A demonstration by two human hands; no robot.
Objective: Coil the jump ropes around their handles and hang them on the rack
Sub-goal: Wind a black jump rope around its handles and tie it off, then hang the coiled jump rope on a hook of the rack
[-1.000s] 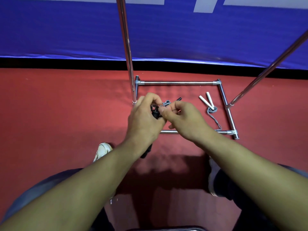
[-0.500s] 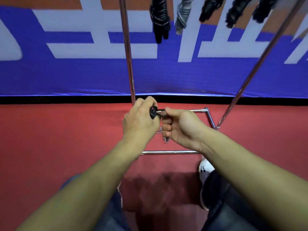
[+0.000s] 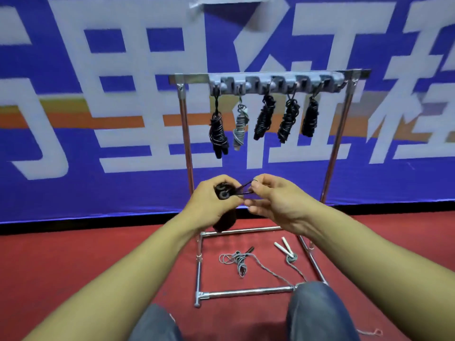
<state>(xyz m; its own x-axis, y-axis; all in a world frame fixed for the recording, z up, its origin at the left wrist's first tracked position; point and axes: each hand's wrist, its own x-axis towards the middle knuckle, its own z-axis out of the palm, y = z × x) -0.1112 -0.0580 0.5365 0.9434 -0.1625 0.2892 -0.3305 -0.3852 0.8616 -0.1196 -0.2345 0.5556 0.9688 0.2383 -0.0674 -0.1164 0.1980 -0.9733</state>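
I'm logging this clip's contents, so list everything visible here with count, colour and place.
Rack: one, silver metal, standing on the floor before the banner.
Hook strip: one, grey, on the rack's top bar.
Hung coiled ropes: five, four black and one grey-white, on the hooks.
Loose rope: one, grey, with white handles, on the floor inside the rack's base.
Coiled black rope: one, held between both hands.
Banner: blue with white characters, behind.
Floor: red.
Left hand: grips the coiled bundle.
Right hand: pinches its loop.
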